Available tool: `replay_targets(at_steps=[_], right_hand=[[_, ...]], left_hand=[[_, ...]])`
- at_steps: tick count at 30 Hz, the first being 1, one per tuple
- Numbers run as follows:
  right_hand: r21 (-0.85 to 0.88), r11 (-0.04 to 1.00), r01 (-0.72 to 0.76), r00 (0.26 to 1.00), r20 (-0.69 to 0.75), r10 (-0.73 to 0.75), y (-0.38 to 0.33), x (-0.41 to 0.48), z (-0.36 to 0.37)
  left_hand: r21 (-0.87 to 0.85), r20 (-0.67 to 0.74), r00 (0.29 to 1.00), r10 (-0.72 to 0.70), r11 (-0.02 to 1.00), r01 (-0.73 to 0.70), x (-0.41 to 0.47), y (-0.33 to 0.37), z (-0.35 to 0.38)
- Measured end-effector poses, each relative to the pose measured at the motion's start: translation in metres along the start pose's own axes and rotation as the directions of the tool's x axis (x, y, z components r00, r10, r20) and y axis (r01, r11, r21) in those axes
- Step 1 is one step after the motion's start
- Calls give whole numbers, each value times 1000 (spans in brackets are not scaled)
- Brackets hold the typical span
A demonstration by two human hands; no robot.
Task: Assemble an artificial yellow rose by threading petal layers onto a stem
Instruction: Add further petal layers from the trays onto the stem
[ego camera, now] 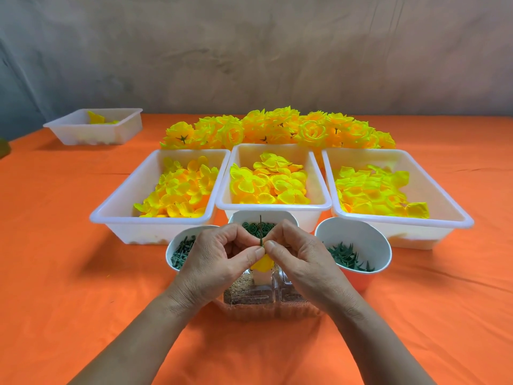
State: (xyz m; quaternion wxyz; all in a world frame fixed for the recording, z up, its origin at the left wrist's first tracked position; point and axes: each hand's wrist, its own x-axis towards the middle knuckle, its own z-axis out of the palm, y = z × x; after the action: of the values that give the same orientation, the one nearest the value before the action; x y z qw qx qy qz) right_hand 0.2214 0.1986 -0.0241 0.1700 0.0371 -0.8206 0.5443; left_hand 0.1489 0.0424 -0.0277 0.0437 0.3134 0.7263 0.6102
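Stem (260, 221) upright, pinched between both curled hands (219, 258) (304, 261)

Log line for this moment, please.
phase: threading | left hand: pinches stem | right hand: pinches stem | petal: yellow, just below the pinch

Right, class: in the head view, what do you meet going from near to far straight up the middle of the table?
Clear plastic box → left hand and right hand pinching the green stem → cup of green ring pieces → middle petal tray → pile of finished yellow roses.
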Motion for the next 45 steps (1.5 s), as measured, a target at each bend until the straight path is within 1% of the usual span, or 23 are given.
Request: replay_targets(at_steps=[7, 14, 16, 20, 24, 26, 28, 31, 35, 38, 39, 41, 42, 43, 44, 45], right_hand=[[5, 1000, 0, 1000, -6, 0, -1, 0, 1], [31, 999, -27, 1000, -1, 27, -1, 1, 0], [53, 998, -41, 999, -6, 41, -1, 1, 0], [82, 994, -78, 996, -29, 81, -1, 1, -1], [216, 964, -156, 980, -86, 178, 2, 4, -2], [219, 962, -161, 977, -105, 188, 4, 4, -2], [197, 967, -159, 977, -107, 183, 6, 4, -2], [191, 968, -164, 976, -113, 187, 8, 4, -2], [123, 977, -175, 975, -117, 189, 6, 4, -1], [77, 979, -187, 973, -121, 195, 4, 3, 0], [85, 978, -189, 973, -121, 199, 4, 3, -1], [179, 963, -199, 970, -105, 220, 3, 4, -2], [250, 946, -206, 967, -95, 236, 2, 5, -3], [319, 923, -214, 963, -88, 253, 2, 6, -5], [379, 899, -219, 959, -87, 270, 2, 7, -6], [427, 877, -219, 955, -91, 283, 2, 8, -8]], left_hand=[[-33, -18, 999, 36, 999, -36, 1, -4, 2], [-8, -56, 991, 123, 992, -124, 1, -8, 3], [6, -54, 992, 112, 994, -111, 1, -8, 3], [99, -11, 996, 85, 992, -83, 3, -1, 5], [265, -62, 987, 148, 956, -126, 3, 6, 14], [359, -94, 980, 175, 924, -130, 5, 7, 18], [396, -95, 978, 185, 909, -133, 7, 7, 19], [357, -76, 985, 156, 927, -119, 8, 5, 17], [331, -69, 990, 124, 939, -94, 7, 4, 17], [308, -58, 996, 72, 950, -50, 6, 5, 17], [300, -41, 998, 56, 953, -41, 7, 5, 15], [257, 17, 1000, 8, 966, -12, 9, 8, 12], [174, 41, 999, -25, 985, 17, 9, 10, 10], [40, 51, 997, -61, 997, 59, 10, 12, 8], [-114, 46, 995, -94, 989, 99, 11, 13, 6], [-228, 29, 993, -112, 967, 115, 12, 13, 5]])
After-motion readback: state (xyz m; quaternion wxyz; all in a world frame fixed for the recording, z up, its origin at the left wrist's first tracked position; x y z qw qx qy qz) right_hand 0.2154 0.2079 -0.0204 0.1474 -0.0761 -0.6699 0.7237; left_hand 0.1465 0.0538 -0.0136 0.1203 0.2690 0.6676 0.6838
